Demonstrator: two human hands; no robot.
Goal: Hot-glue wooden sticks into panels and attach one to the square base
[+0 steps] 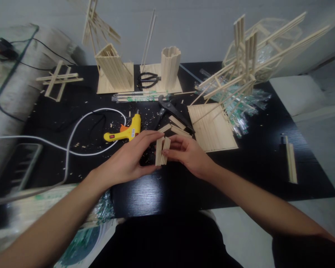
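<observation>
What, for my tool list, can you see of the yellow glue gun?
Yellow and plastic-looking, the glue gun has an orange trigger, a white label and a red switch. It lies on its side on the black table, nozzle pointing away from the person. A white cord loops beside it; whether the left hand touches it is unclear.

Pretty clearly a small craft workshop setup, though I can't tell if it's in somebody's home. The black worktop [145, 197] is littered with wood crumbs and a few offcuts [181, 131], with a yellow glue gun [135, 126] and black pliers [171, 108] lying right in the mess. Behind those you've got a square tower [114, 70] and a rounder tower [171, 69], both made of thin wooden sticks, plus clear plastic packaging [240, 108] heaped near a plain grey wall [201, 33].
</observation>
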